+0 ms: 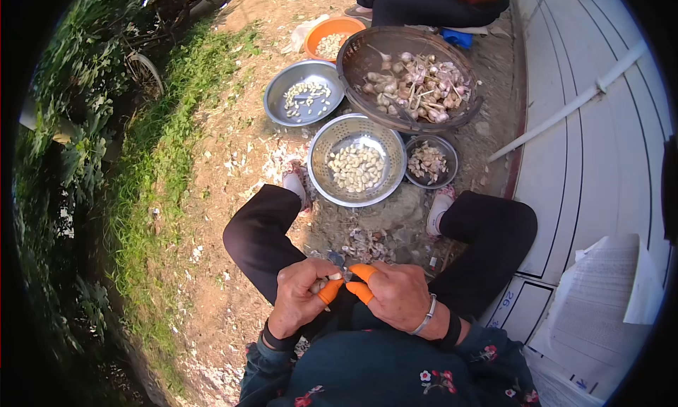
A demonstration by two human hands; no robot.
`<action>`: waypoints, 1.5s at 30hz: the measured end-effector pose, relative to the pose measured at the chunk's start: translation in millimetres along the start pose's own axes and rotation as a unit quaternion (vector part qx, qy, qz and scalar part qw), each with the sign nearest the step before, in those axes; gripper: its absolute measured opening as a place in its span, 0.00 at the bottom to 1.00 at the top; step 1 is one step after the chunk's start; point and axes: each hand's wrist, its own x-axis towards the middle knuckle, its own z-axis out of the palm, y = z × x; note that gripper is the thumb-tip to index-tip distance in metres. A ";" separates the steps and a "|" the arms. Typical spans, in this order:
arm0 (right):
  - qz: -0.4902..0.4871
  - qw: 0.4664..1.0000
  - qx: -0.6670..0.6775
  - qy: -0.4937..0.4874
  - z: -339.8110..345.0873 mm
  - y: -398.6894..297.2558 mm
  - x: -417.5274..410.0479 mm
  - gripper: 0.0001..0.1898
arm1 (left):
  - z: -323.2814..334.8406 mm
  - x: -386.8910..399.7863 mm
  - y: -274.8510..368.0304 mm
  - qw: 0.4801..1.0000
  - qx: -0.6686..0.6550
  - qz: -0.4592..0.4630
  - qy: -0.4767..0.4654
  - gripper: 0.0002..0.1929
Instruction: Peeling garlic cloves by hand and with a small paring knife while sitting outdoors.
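Observation:
My left hand [302, 296] is closed around garlic cloves [318, 286], with one pale clove [335, 275] at its thumb tip. An orange finger cot covers its index finger. Facing it, my right hand [397, 296] wears orange cots on thumb and index finger. These pinch a small, thin, shiny piece [347, 274] against the clove; whether it is a blade or skin cannot be told. Beyond my feet, a perforated metal colander [317, 166] holds peeled cloves [356, 168]. Beside it, a small metal bowl [454, 163] contains unpeeled cloves [427, 162].
A wide basket [356, 49] of garlic bulbs [424, 86] stands behind the colander. A metal basin [275, 97] and an orange basin [312, 33] hold cloves. Another person [439, 7] sits beyond. A panel wall [561, 142] with a white pipe [572, 105] runs along the right.

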 end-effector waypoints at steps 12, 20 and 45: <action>0.016 0.998 0.000 -0.056 -8.8 -0.6 -0.2 0.11 | -1.6 7.7 -1.8 0.990 0.095 0.102 -0.037 0.11; 0.020 0.994 0.026 -0.103 -8.0 6.0 -1.3 0.08 | -8.5 10.3 -0.6 0.979 0.087 0.158 -0.095 0.10; 0.013 0.995 0.058 -0.082 -6.1 -0.7 1.7 0.11 | 14.5 -15.5 -28.5 0.795 -0.570 -0.194 0.074 0.08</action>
